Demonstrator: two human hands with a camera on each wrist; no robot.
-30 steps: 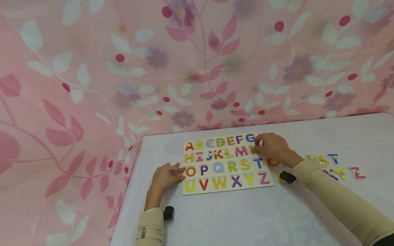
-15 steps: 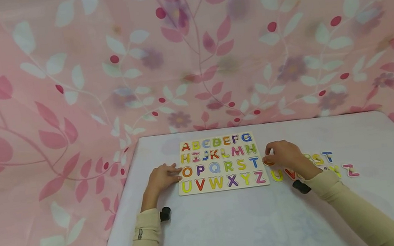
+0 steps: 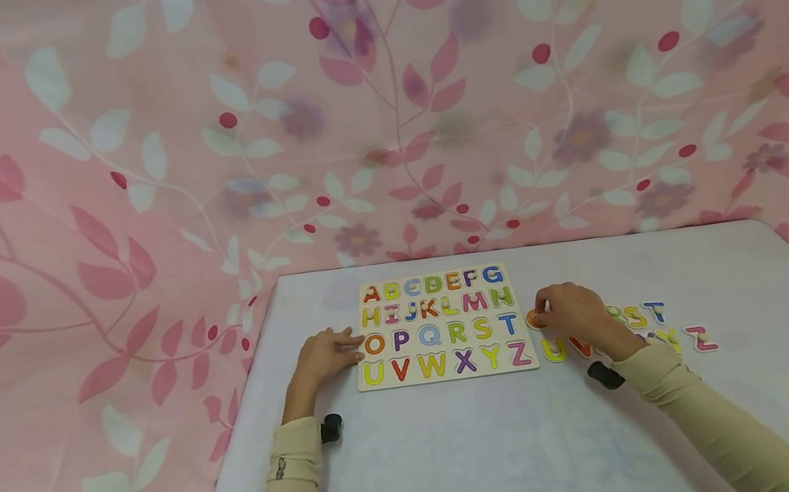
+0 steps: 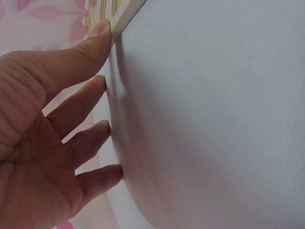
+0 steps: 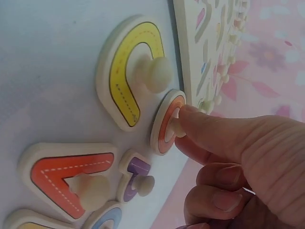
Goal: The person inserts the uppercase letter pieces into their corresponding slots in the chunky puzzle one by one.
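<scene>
A wooden alphabet puzzle board (image 3: 447,349) lies on the table, its upper two rows filled with knobbed letters and its lower two rows showing printed recesses. My left hand (image 3: 324,356) rests at the board's left edge; in the left wrist view the thumb touches that edge while the other fingertips rest on the cloth. My right hand (image 3: 577,314) pinches the knob of the orange letter O piece (image 5: 166,125), just right of the board. Close by lie the yellow U piece (image 5: 116,76), the red V piece (image 5: 52,174) and the purple P piece (image 5: 136,174).
More knobbed letters spread to the right on the white cloth (image 3: 454,456), among them the blue T (image 3: 654,312), yellow S (image 3: 635,317) and pink Z (image 3: 700,338). My right hand covers part of the rows. A pink floral curtain (image 3: 376,114) hangs behind the table.
My right hand has moved from the N at the end of the board's second row down and right to the O piece, whose knob it now pinches. The left hand stays at the board's edge.
</scene>
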